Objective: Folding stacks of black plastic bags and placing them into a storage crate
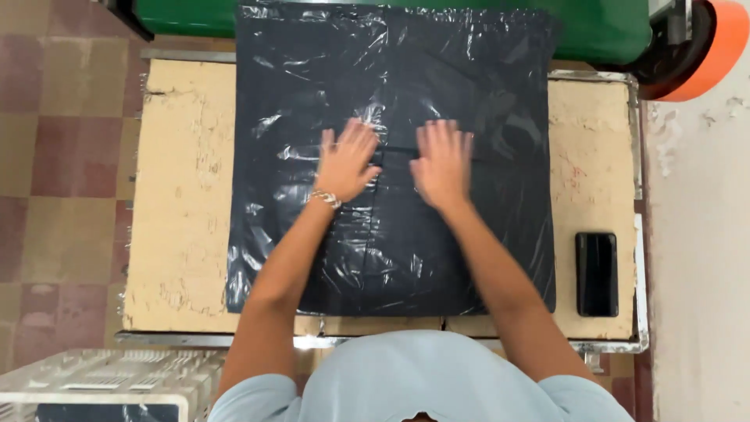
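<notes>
We've got the black plastic bag (391, 156) spread flat on the worn tabletop (183, 203), left hand (346, 162) and right hand (443, 162) pressing its middle, fingers apart, palms down, pinning the film smooth. Dark phone (597, 273) sits clear at right.

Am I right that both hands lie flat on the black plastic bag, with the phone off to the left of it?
Not quite: the phone lies to the right of the black plastic bag. The head view shows the left hand and right hand flat on it.
</notes>
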